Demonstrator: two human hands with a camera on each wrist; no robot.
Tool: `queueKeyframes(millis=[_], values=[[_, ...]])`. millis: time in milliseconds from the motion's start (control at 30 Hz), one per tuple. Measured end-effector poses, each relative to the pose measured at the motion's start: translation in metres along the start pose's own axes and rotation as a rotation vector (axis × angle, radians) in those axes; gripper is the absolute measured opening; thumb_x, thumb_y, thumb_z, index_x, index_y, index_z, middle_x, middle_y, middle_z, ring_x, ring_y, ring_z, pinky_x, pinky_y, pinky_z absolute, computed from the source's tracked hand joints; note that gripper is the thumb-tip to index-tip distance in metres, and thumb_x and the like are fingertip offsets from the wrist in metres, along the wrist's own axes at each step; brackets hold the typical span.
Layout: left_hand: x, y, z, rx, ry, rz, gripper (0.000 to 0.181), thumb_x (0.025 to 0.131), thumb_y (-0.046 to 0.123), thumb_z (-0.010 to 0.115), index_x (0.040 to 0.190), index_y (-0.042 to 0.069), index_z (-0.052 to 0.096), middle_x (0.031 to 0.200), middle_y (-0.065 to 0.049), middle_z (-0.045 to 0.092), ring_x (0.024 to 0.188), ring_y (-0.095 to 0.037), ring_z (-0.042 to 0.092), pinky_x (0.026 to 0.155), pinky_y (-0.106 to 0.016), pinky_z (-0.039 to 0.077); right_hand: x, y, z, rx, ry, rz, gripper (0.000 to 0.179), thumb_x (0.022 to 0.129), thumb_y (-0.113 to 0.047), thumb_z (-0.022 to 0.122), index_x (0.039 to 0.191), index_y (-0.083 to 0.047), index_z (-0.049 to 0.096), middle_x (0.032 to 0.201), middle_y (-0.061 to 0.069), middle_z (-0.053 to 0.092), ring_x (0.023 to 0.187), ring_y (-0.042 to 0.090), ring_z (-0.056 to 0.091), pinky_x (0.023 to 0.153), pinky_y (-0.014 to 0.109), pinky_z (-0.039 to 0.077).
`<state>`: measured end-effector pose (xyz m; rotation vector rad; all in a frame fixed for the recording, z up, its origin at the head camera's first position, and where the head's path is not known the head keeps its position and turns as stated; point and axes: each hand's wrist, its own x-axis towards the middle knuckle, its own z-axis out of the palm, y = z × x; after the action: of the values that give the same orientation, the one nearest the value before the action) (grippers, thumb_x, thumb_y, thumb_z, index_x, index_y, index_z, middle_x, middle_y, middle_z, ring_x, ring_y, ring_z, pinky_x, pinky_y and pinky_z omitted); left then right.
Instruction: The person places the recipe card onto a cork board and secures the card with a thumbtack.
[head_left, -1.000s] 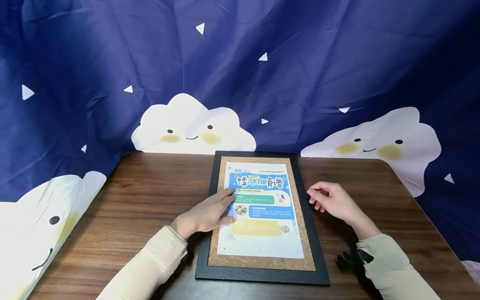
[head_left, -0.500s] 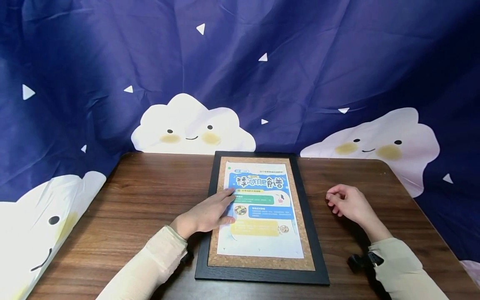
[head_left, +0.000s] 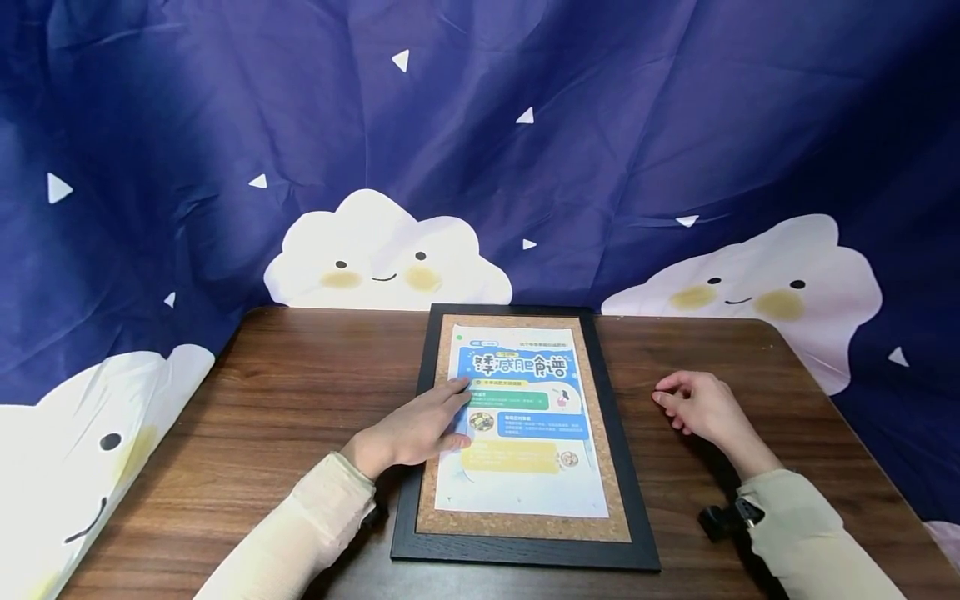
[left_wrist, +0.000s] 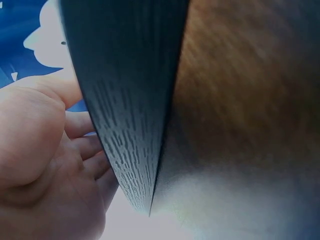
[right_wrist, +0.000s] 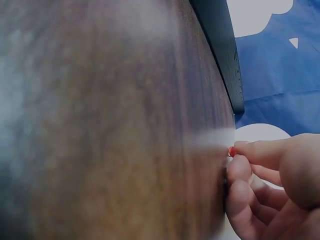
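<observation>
A cork board (head_left: 525,527) in a black frame (head_left: 525,551) lies flat on the table, with a printed poster (head_left: 517,492) on it. At the poster's upper left corner sits a small green pin (head_left: 459,337). My left hand (head_left: 415,428) rests across the frame's left side, its fingers extended onto the poster. To the right of the board, my right hand (head_left: 705,408) is low over the table, and in the right wrist view its thumb and fingers pinch a small red push pin (right_wrist: 232,150), mostly hidden by the fingertips.
The brown wooden table (head_left: 315,375) extends to both sides of the board. Behind it hangs a dark blue curtain (head_left: 465,150) with white clouds and triangles. A black wrist device (head_left: 723,518) is worn at the right sleeve.
My right hand has moved to the right, away from the frame's right edge, and then stayed nearly still. The left hand, board and poster have not moved.
</observation>
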<state>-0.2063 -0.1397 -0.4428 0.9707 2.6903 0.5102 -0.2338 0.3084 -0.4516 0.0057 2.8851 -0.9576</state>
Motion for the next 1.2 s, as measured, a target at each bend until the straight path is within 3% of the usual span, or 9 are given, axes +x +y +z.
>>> queueKeyframes(millis=[400, 600, 800, 1000, 1200], values=[[-0.001, -0.001, 0.0, 0.002, -0.013, -0.004, 0.074, 0.109, 0.034, 0.066, 0.162, -0.01, 0.039, 0.176, -0.028, 0.025, 0.165, -0.044, 0.027, 0.131, -0.056, 0.032, 0.003, 0.0, 0.002, -0.028, -0.01, 0.01, 0.015, 0.106, -0.011, 0.068, 0.11, 0.002, 0.074, 0.076, 0.006, 0.066, 0.06, 0.018, 0.063, 0.054, 0.034, 0.055], [0.001, -0.001, -0.001, 0.003, -0.015, -0.003, 0.075, 0.109, 0.035, 0.066, 0.162, -0.01, 0.038, 0.177, -0.027, 0.024, 0.165, -0.044, 0.027, 0.132, -0.056, 0.032, 0.001, -0.002, 0.001, -0.062, 0.022, -0.055, 0.014, 0.104, -0.014, 0.071, 0.107, -0.002, 0.077, 0.08, 0.006, 0.067, 0.07, 0.019, 0.056, 0.062, 0.031, 0.045], [0.001, 0.0, -0.002, 0.001, -0.017, -0.019, 0.075, 0.109, 0.035, 0.066, 0.163, -0.008, 0.037, 0.178, -0.025, 0.023, 0.166, -0.042, 0.025, 0.132, -0.055, 0.031, -0.002, -0.012, -0.001, 0.051, 0.021, -0.087, 0.014, 0.104, -0.012, 0.07, 0.108, 0.001, 0.076, 0.082, 0.009, 0.071, 0.063, 0.019, 0.064, 0.055, 0.029, 0.05], [0.001, 0.001, -0.001, -0.007, -0.012, -0.018, 0.075, 0.109, 0.035, 0.066, 0.163, -0.009, 0.038, 0.178, -0.025, 0.023, 0.166, -0.042, 0.025, 0.132, -0.055, 0.031, 0.002, -0.018, 0.001, 0.144, 0.02, -0.154, 0.012, 0.105, -0.003, 0.067, 0.109, 0.004, 0.075, 0.098, 0.019, 0.079, 0.069, 0.016, 0.071, 0.06, 0.03, 0.06], [0.001, -0.001, 0.0, -0.012, -0.005, -0.004, 0.074, 0.109, 0.034, 0.066, 0.162, -0.01, 0.038, 0.177, -0.027, 0.024, 0.165, -0.044, 0.027, 0.132, -0.056, 0.032, 0.007, -0.025, 0.004, 0.211, 0.005, -0.162, 0.019, 0.106, -0.003, 0.066, 0.12, 0.008, 0.073, 0.106, 0.024, 0.079, 0.076, 0.014, 0.073, 0.066, 0.028, 0.063]])
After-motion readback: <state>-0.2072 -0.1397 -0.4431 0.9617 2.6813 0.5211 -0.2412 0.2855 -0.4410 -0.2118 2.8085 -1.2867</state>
